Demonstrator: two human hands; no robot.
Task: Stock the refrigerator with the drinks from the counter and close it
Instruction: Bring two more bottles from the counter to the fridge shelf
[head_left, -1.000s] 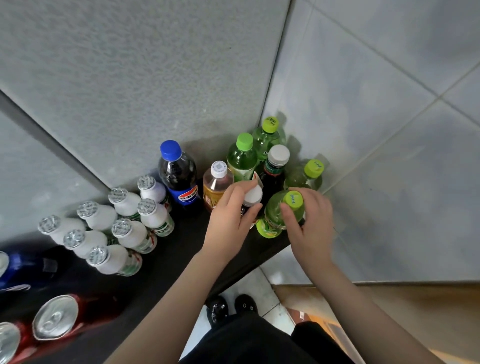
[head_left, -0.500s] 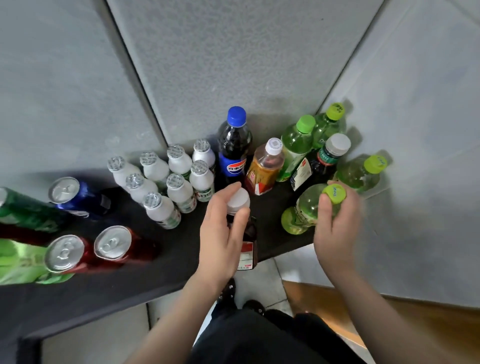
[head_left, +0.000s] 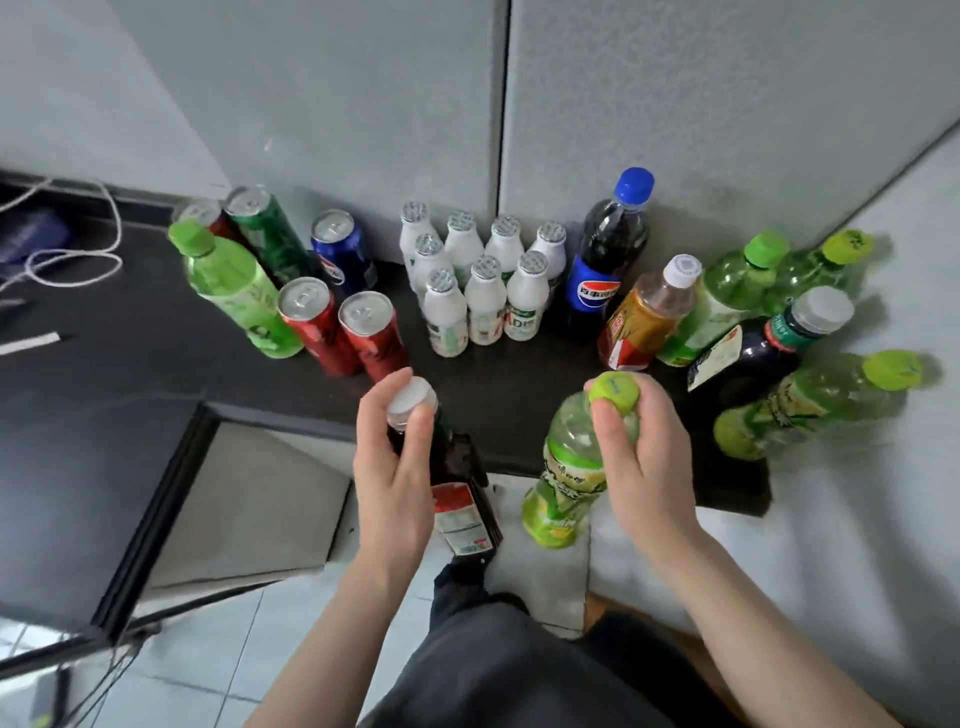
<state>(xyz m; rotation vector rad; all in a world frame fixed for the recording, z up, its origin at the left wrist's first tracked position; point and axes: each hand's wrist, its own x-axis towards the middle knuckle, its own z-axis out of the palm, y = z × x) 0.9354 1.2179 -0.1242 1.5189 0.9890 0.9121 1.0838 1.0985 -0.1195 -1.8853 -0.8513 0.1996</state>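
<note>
Left hand grips a dark, white-capped plastic bottle by its neck. Right hand clutches a pale green plastic bottle with a lime cap. Both hang just off the black counter. Cans and small white bottles wait there; refrigerator unseen, so it looks like early going.

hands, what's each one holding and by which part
The left hand grips the dark white-capped bottle at its neck; the right hand grips the green bottle around its cap and neck.
</note>
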